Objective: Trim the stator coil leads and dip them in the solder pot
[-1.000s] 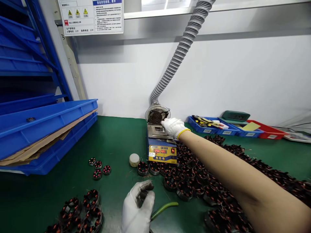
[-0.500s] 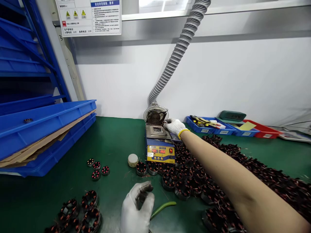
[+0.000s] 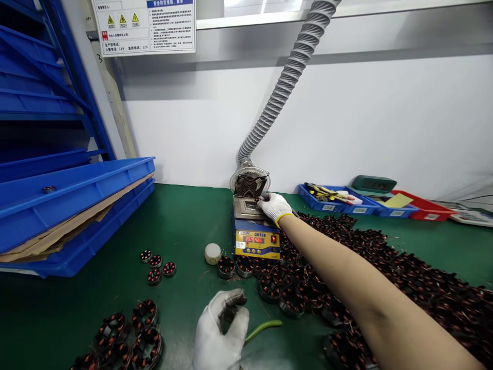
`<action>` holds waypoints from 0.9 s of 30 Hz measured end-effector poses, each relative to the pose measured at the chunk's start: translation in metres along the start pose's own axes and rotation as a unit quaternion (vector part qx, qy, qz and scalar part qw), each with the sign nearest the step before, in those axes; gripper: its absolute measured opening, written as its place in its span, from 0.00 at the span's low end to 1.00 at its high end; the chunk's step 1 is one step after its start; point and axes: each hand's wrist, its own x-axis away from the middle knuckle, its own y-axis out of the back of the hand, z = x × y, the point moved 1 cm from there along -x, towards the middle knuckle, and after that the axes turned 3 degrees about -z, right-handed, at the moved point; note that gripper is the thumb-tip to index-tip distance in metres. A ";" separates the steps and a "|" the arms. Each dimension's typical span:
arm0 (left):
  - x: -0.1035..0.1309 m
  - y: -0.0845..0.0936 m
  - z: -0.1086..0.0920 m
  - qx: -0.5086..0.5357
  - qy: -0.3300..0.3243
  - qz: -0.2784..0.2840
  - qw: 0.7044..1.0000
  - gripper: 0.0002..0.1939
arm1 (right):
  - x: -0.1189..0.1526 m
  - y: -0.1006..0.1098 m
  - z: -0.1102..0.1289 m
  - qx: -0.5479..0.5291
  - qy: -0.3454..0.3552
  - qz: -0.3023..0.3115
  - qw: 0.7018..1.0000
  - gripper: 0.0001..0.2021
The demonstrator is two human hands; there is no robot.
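My right hand (image 3: 274, 206), in a white knit glove with a yellow cuff, pinches a small dark coil part (image 3: 257, 202) over the metal top of a blue and yellow heating unit (image 3: 257, 241) with red digits. Low in the centre is my left hand (image 3: 223, 326), gloved, its thumb and fingers curled towards each other; a green-handled tool (image 3: 264, 329) passes beside and behind it, and whether the hand grips it is unclear. A round fan (image 3: 250, 184) stands behind the metal top. A whitish round pot (image 3: 212, 253) sits left of the unit.
Many copper-wound rings (image 3: 370, 267) cover the table's right side. Smaller groups of rings (image 3: 146, 349) lie at left. Blue trays (image 3: 77, 190) project from the left. Tool bins (image 3: 321, 204) line the back right. A grey duct (image 3: 285, 87) descends to the fan.
My right hand has moved slightly left and down, bringing the small part over the metal top. The view has shifted a little. The digits on the unit differ.
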 end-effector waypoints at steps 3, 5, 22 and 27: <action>0.001 0.001 0.001 -0.012 0.006 -0.001 1.000 0.14 | 0.001 -0.001 -0.001 -0.004 -0.001 0.007 1.000 0.14; 0.001 0.001 0.000 -0.016 0.009 -0.004 1.000 0.15 | 0.002 -0.001 0.000 -0.005 -0.003 0.007 1.000 0.14; 0.001 0.003 0.001 -0.033 0.001 0.020 0.999 0.14 | 0.002 0.004 -0.002 -0.012 -0.016 -0.005 1.000 0.14; 0.001 0.003 -0.001 -0.035 -0.011 0.025 0.999 0.14 | 0.005 0.002 -0.005 0.003 -0.012 -0.004 1.000 0.14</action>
